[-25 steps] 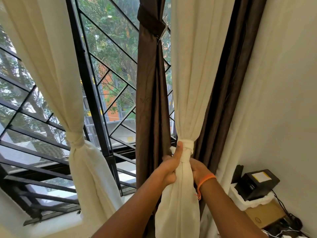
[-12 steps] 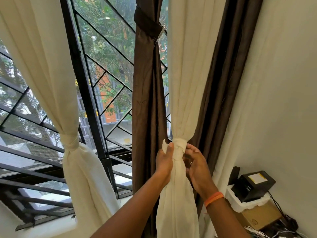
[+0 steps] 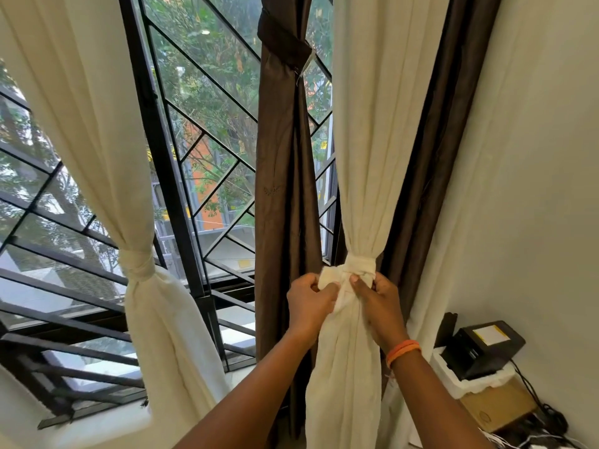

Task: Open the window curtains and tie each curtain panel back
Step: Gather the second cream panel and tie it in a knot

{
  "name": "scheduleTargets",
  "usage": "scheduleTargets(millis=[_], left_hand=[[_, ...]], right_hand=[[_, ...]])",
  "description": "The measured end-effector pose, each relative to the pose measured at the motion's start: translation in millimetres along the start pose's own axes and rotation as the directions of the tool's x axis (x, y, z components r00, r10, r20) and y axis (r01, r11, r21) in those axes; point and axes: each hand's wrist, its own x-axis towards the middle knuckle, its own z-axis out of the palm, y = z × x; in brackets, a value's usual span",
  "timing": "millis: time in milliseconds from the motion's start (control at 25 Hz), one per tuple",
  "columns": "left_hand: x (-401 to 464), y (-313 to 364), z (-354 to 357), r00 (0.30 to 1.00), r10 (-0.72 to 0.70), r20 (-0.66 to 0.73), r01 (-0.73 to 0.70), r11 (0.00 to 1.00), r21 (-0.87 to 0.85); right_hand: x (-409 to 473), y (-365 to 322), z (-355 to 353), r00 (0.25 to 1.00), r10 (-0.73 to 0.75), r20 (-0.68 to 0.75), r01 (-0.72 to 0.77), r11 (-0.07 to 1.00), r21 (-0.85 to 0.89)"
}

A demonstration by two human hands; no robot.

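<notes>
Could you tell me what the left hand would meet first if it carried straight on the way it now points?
Probably the cream curtain's knot, which the left hand already pinches; depth is unclear.

Cream and dark brown curtains against a black window grille

2 cream curtain panels hang here, the left cream panel point(image 3: 97, 150) and the right cream panel point(image 3: 366, 131), each bound with a cream tie. A dark brown curtain point(image 3: 282, 176) hangs between them, banded in the same brown. The black window grille point(image 3: 162, 163) forms a diagonal pattern. An orange wristband point(image 3: 403, 350) circles one wrist; the box point(image 3: 483, 346) is black.
</notes>
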Motion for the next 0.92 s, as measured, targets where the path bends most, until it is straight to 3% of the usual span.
scheduleTargets(millis=[80,280,640,920], left_hand=[[-9,-1,2,0.983,0.184,0.014,-0.181,0.945,0.271],[-13,0,8,0.943,0.325,-0.064,-0.283,0.891,0.355],[-23,-7,18,0.944,0.305,-0.129,-0.236,0.893,0.384],[-20,-5,20,0.931,0.365,0.008,-0.3,0.754,0.585]], right_hand=[[-2,1,7,1.0,-0.006,0.012,0.006,1.0,0.021],[-10,5,22,0.996,-0.082,-0.025,0.081,0.996,-0.041],[-18,8,29,0.997,-0.08,0.003,0.08,0.997,-0.009],[-20,6,31,0.996,-0.088,0.012,0.088,0.996,-0.004]])
